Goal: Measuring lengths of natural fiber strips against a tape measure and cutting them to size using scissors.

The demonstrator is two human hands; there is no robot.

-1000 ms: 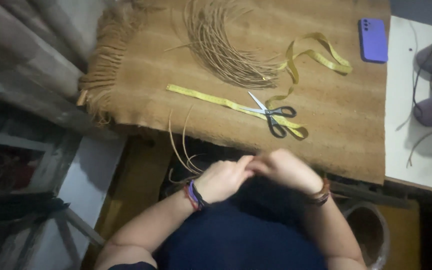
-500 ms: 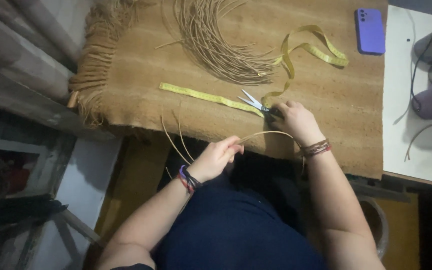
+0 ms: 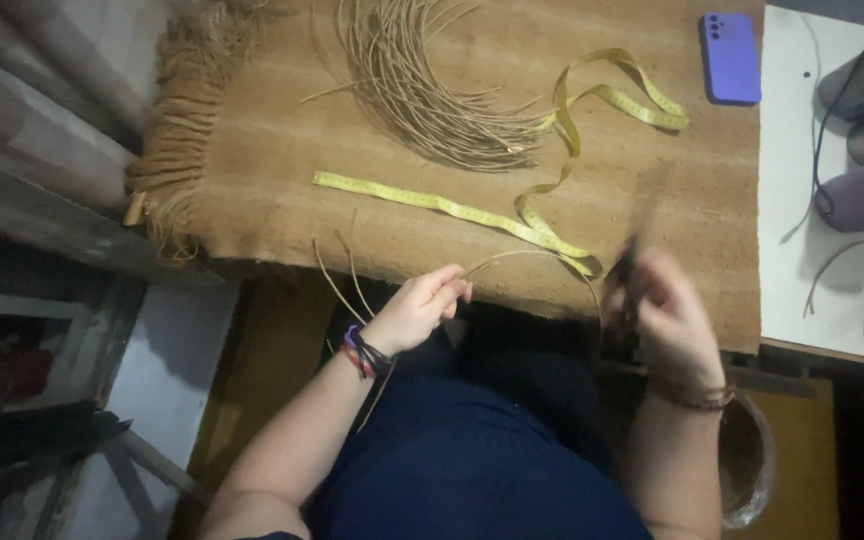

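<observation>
The left hand (image 3: 417, 312) pinches thin tan cords (image 3: 512, 260) at the worktop (image 3: 272, 200) edge. The right hand (image 3: 667, 320) has closed on the scissors (image 3: 630, 270) — a moment ago they lay by the yellow tape measure (image 3: 452, 207). So the hands are now apart — scissors lifted, blurry.

Count at this moment, head view:
- Hands: 2, left hand (image 3: 417, 308) and right hand (image 3: 667, 322), both at the near edge of the woven mat (image 3: 282, 140).
- Scissors (image 3: 630, 275): 1, blurred, in the right hand.
- Measuring tape (image 3: 452, 208): 1, yellow.
- Cord bundle (image 3: 422, 90): 1; strands too many to count.
- Phone (image 3: 730, 57): 1, far right corner.
</observation>
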